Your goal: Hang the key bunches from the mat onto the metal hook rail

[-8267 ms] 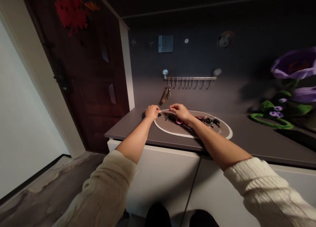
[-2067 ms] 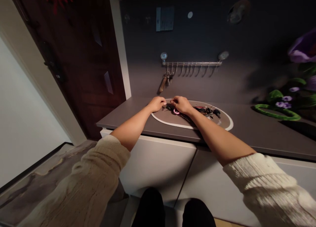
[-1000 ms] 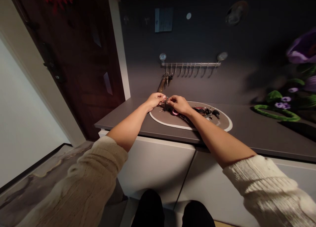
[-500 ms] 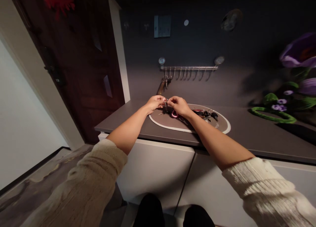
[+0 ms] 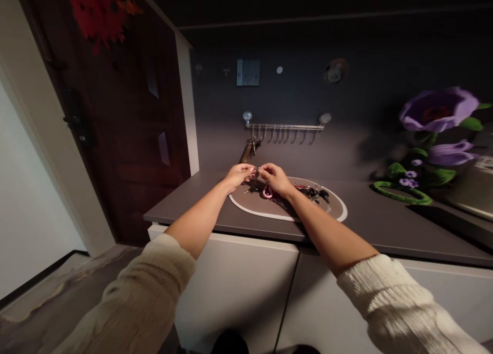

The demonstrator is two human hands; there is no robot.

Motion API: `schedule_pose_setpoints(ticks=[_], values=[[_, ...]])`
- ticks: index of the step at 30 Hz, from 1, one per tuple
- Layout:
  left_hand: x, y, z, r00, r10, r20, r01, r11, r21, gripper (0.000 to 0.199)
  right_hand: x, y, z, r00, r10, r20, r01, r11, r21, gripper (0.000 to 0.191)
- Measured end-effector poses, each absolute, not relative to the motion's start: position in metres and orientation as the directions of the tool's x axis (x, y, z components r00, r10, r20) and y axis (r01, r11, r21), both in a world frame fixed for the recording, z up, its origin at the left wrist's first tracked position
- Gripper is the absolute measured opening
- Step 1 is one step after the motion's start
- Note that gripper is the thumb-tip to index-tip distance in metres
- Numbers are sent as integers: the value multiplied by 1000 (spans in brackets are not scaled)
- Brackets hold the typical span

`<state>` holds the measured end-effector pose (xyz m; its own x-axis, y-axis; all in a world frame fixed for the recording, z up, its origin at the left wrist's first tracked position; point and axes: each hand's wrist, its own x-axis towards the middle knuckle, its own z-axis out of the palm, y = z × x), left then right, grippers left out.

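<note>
My left hand [image 5: 238, 177] and my right hand [image 5: 276, 179] meet above the left part of an oval brown mat [image 5: 250, 206] with a white rim. Fingertips of both hands pinch a small metal key ring [image 5: 257, 172], largely hidden by the fingers. Under the hands lies a pink loop [image 5: 267, 192], and a few small keys [image 5: 251, 190] rest to its left. More keys and dark fobs [image 5: 318, 193] are bunched on the mat's right side, partly behind my right forearm.
A clear hook rail [image 5: 285, 127] is fixed to the dark wall, with keys [image 5: 253, 145] and a brown tag on its left hooks. Purple artificial flowers [image 5: 439, 110] stand at the counter's right. A dark red door [image 5: 131, 154] is on the left.
The view has tilted up and turned slightly right, so the scene sits lower and further left. Both hands stay together at the key ring, their fingertips only slightly shifted.
</note>
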<state>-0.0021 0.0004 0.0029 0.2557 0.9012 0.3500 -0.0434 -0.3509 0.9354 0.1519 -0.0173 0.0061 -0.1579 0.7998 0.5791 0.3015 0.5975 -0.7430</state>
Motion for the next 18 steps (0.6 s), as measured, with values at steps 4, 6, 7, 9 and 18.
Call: schedule_pose_setpoints(ticks=[4, 6, 7, 9, 18], values=[[0, -1, 3, 232, 898, 374, 80, -400, 913, 20, 152, -20, 7, -119, 843, 525, 160, 538, -828, 25], [1, -3, 3, 229, 885, 406, 149, -444, 884, 18, 153, -20, 8, -94, 864, 495, 110, 503, -857, 26], [1, -3, 3, 227, 874, 430, 179, -471, 864, 17, 153, -20, 9, -81, 871, 484, 92, 490, -867, 26], [2, -3, 2, 227, 846, 483, 232, -529, 817, 16, 155, -19, 11, -55, 881, 470, 65, 473, -879, 27], [3, 1, -2, 239, 756, 610, 449, -643, 621, 20, 158, -12, 42, 24, 895, 445, -16, 445, -895, 21]])
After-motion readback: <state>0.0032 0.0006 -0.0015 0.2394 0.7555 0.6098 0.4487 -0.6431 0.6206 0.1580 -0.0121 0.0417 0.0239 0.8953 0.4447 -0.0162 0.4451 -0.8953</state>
